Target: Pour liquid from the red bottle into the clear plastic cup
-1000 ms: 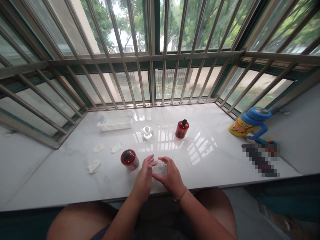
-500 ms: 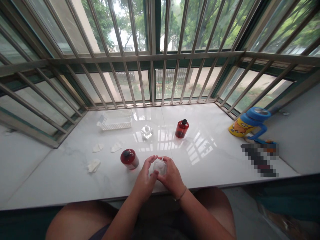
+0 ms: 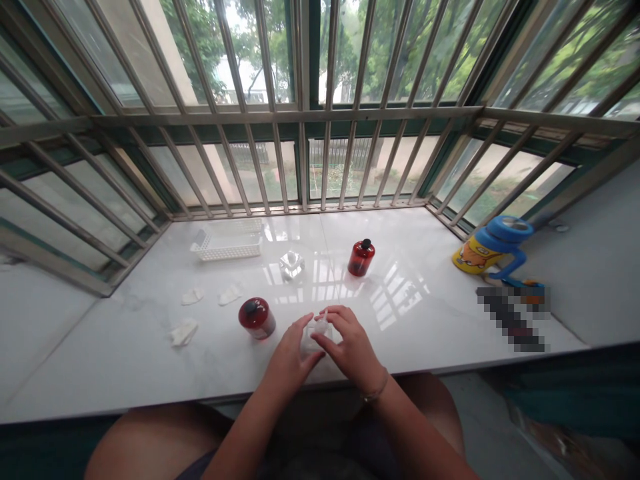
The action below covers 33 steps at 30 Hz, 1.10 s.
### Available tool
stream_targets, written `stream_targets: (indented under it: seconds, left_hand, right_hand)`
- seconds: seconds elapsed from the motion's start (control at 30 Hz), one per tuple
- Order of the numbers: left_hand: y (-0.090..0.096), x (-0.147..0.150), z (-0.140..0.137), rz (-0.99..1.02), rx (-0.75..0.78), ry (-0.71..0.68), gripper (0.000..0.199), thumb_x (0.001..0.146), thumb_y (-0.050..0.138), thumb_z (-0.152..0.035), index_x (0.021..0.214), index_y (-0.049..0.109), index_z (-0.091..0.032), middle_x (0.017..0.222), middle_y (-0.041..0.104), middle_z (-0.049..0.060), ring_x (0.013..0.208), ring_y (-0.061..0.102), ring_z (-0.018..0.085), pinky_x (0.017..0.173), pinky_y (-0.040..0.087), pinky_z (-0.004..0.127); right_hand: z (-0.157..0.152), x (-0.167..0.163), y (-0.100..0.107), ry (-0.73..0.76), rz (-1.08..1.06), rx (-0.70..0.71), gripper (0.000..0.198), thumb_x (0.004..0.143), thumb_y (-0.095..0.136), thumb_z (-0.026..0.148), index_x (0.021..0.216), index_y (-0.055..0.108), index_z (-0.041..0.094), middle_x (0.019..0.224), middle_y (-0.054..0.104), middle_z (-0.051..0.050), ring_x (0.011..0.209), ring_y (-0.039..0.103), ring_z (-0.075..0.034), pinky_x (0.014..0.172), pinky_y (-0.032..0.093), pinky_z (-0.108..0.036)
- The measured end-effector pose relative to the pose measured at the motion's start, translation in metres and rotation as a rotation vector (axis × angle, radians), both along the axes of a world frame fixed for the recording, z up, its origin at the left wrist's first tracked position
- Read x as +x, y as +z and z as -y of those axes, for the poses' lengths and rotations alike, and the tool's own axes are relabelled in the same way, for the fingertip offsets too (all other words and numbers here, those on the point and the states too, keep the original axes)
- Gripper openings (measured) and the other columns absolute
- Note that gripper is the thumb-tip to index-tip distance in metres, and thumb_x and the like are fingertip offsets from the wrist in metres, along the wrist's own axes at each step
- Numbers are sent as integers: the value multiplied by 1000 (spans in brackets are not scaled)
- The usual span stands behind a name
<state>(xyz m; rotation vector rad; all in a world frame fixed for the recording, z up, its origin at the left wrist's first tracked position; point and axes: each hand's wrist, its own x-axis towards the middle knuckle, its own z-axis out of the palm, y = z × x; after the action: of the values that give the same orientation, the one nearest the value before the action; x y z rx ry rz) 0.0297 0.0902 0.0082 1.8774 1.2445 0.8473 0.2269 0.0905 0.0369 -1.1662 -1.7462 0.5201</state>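
Near the front edge of the white tabletop, my left hand (image 3: 289, 353) curls around the side of a small clear bottle (image 3: 311, 339). The fingers of my right hand (image 3: 356, 348) close on the bottle's whitish top (image 3: 321, 327), from which a thin spout-like piece sticks up. Just left of my hands stands a dark red bottle (image 3: 257, 321) with a black cap. Another red bottle (image 3: 361, 259), also black-capped, is farther back to the right. Behind my hands sits a faceted clear glass bottle (image 3: 291, 266).
A white perforated basket (image 3: 227, 249) lies at the back left. Several crumpled white tissues (image 3: 185, 332) are on the left of the marble-look table (image 3: 125, 360). At the right stand a blue and yellow jug (image 3: 493, 245) and a blurred-out dark object (image 3: 510, 320). Metal bars (image 3: 280, 119) line the window.
My right hand has shifted from the bottle's side up to its top, with thumb and fingers now pinching there. My left hand stays around the bottle. The view has moved slightly.
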Motion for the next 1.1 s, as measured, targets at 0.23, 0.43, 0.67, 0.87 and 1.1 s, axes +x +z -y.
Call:
stream_targets:
  seconds: [0.23, 0.43, 0.67, 0.87, 1.1]
  left_hand:
    - [-9, 3, 5, -57, 67, 89, 72, 85, 88, -27, 148, 53, -29, 148, 66, 10, 139, 63, 33, 122, 49, 58]
    - [-14, 7, 8, -81, 100, 108, 71, 87, 86, -26, 148, 51, -29, 148, 65, 10, 139, 63, 32, 119, 52, 56]
    - [-11, 5, 11, -133, 170, 67, 80, 88, 86, -33, 155, 45, -27, 154, 62, 14, 143, 61, 35, 121, 51, 59]
    - [0, -6, 19, -141, 286, 51, 79, 93, 82, -40, 158, 39, -27, 163, 53, 18, 150, 55, 38, 121, 51, 61]
    - [26, -31, 36, -137, 466, 172, 46, 99, 70, -29, 143, 56, -30, 144, 68, 12, 135, 66, 33, 114, 57, 54]
  right_hand:
    - [11, 10, 21, 18, -137, -124, 20, 99, 77, 35, 117, 73, 29, 113, 71, -4, 109, 69, -24, 100, 55, -40]
    - [16, 7, 23, 3, -123, -110, 20, 98, 77, 35, 117, 73, 29, 114, 72, -5, 111, 68, -25, 102, 54, -41]
    - [23, 16, 21, -72, -236, -195, 27, 97, 77, 40, 120, 72, 27, 116, 73, -6, 106, 70, -24, 97, 57, -39]
    - [21, 61, -2, -319, -452, -233, 40, 91, 81, 51, 116, 70, 21, 106, 74, -7, 85, 70, -20, 79, 60, -32]
    - [2, 153, -42, -722, 32, -114, 39, 89, 73, 53, 114, 72, 24, 108, 76, -9, 90, 72, -25, 80, 58, -37]
